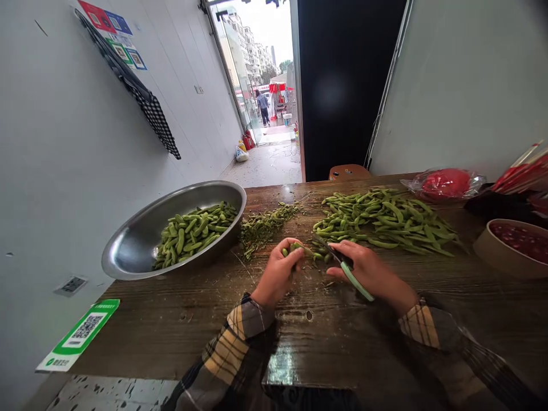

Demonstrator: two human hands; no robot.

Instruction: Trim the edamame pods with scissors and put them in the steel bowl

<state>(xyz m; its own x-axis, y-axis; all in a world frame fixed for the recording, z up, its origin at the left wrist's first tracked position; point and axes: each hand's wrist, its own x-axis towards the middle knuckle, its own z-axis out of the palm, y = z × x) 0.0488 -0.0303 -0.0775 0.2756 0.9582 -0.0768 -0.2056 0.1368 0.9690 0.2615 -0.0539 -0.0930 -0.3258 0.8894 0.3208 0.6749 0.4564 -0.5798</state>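
Bunched in the fingers of my left hand (280, 268) are a few green edamame pods (295, 247), their ends poking out towards the right. My right hand (368, 271) grips scissors (356, 282) with light green and black handles; the dark blades point left, close to the held pods, and are partly hidden. Just beyond that hand spreads a pile of edamame pods (385, 220). A heap of small green trimmings (268, 225) lies past my left hand. To the left, a large steel bowl (128, 242) holds many pods and stands tilted.
The dark wooden table (205, 325) carries a green QR-code card (81, 334) at its left edge. On the right are a tub (492, 248) of dark red round things and a red item in clear plastic (447, 184). A person (262, 107) is outside the open doorway.
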